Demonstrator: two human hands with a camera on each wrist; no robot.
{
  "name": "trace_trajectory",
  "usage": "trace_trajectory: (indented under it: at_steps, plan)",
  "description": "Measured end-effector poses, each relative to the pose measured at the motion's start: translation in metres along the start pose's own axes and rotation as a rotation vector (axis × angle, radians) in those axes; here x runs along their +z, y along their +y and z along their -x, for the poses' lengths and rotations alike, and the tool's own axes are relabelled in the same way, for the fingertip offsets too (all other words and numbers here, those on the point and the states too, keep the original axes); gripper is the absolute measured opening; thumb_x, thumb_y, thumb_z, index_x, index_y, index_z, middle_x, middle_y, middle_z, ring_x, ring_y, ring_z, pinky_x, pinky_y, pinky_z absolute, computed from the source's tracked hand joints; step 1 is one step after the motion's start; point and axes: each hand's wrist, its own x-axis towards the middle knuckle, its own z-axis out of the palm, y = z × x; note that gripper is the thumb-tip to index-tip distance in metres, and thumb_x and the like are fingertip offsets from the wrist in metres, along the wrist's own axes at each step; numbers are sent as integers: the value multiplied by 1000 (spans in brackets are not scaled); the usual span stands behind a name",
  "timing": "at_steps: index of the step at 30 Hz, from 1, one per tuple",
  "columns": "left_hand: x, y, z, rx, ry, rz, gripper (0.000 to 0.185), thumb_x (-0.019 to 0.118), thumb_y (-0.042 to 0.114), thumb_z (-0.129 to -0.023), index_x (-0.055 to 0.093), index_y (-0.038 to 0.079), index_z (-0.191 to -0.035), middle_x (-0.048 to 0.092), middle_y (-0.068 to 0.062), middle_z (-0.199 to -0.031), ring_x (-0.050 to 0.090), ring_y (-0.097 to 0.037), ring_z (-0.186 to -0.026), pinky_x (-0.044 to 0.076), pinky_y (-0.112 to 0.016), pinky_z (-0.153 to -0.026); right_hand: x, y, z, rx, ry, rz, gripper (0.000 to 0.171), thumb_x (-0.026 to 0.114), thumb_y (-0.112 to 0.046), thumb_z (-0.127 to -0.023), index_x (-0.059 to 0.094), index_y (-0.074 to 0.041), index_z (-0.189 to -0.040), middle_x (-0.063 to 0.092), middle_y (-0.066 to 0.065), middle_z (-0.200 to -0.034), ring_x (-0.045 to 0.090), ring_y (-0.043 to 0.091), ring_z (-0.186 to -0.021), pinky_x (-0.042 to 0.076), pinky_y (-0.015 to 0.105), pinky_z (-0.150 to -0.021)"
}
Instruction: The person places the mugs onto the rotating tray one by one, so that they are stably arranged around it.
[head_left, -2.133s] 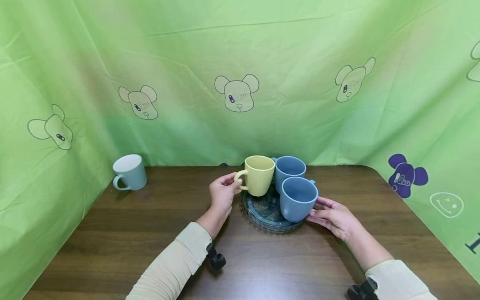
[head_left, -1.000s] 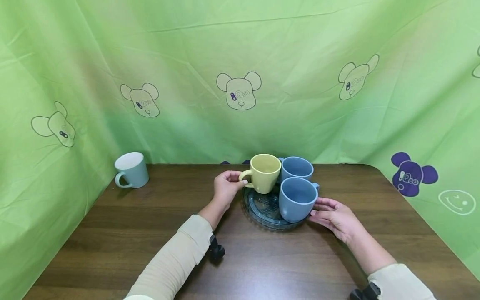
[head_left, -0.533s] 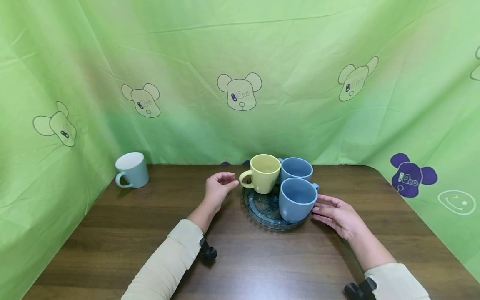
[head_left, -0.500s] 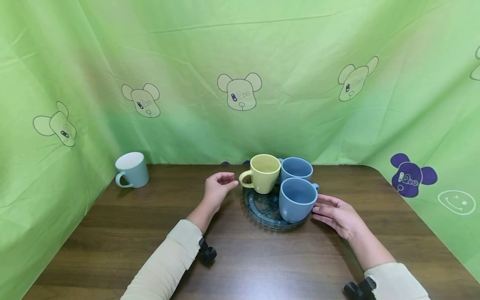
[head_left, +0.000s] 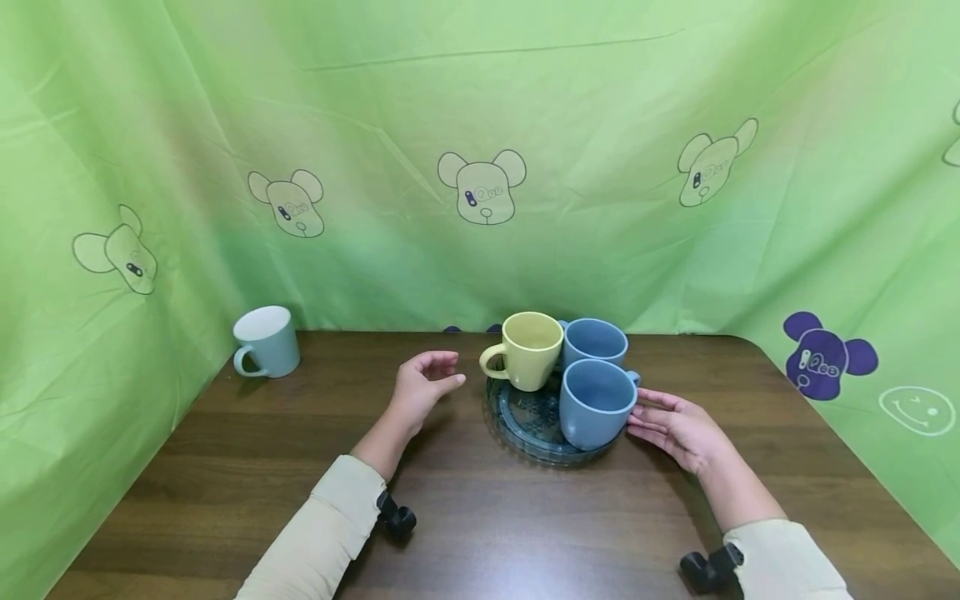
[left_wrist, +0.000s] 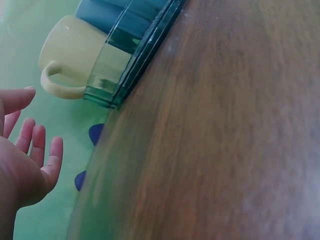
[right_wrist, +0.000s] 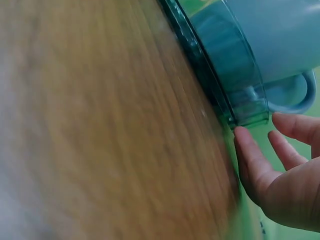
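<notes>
Your left hand (head_left: 420, 385) is hanging just above the table (head_left: 225, 467), fingers loosely spread and holding nothing. It is sitting a short gap left of the yellow mug (head_left: 528, 350), whose handle is pointing toward that hand; the left wrist view is showing clear air between fingertips (left_wrist: 56, 145) and handle.

Your right hand (head_left: 678, 425) is lying relaxed with straight fingers on the table, gripping nothing. Its fingertips are sitting just beside the rim of the glass plate (head_left: 517, 429), right by the near blue mug (head_left: 596, 402). In the right wrist view one fingertip (right_wrist: 242, 135) is looking like it is touching the plate edge, but the blur is making that hard to confirm.

The plate is sitting mid-table, carrying all three mugs upright: yellow at back left, far blue mug (head_left: 595, 340) at back right, near blue mug at front right, all packed close together.

The front-left part of the plate is showing bare glass. Open wood is running left of the plate toward the pale mug (head_left: 266, 342), which is standing well apart in the back left corner by the green cloth (head_left: 480, 125). Bare tabletop is also lying in front of the plate and to its right, up to the rounded table corner.
</notes>
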Motion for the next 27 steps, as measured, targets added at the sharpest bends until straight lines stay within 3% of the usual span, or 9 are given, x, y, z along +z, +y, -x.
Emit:
trace_trajectory:
  at_steps: [4,11,20,27]
  plan:
    - [-7,3,4,10,14,0,34,78,-7,-77,69,-1,-109,69,-8,-104,65,-27,-99,56,-25,-80,-4,-1,-2,15,-50,51,34,47,9,-97,65,-19,-102,71,6,-99,69,18,-91,58,33,-85]
    - [-18,8,10,8,-32,5,36,76,-5,-79,67,1,-113,68,-10,-110,58,-40,-110,55,-27,-85,-11,-5,-7,31,-70,103,30,48,6,-98,62,-19,-103,71,4,-99,69,18,-91,58,33,-85]
    - [-38,12,18,3,-28,-31,38,76,-3,-81,66,1,-117,66,-10,-116,60,-28,-107,54,-24,-85,-13,-7,-14,25,-54,83,26,52,5,-97,63,-18,-101,71,4,-97,69,17,-89,59,34,-83]
    - [-57,15,23,16,-7,-55,40,76,-1,-81,64,1,-119,65,-10,-118,59,-28,-109,52,-22,-87,-18,-6,-20,-3,-171,63,35,48,10,-97,66,-18,-107,70,4,-104,68,18,-95,58,35,-85]
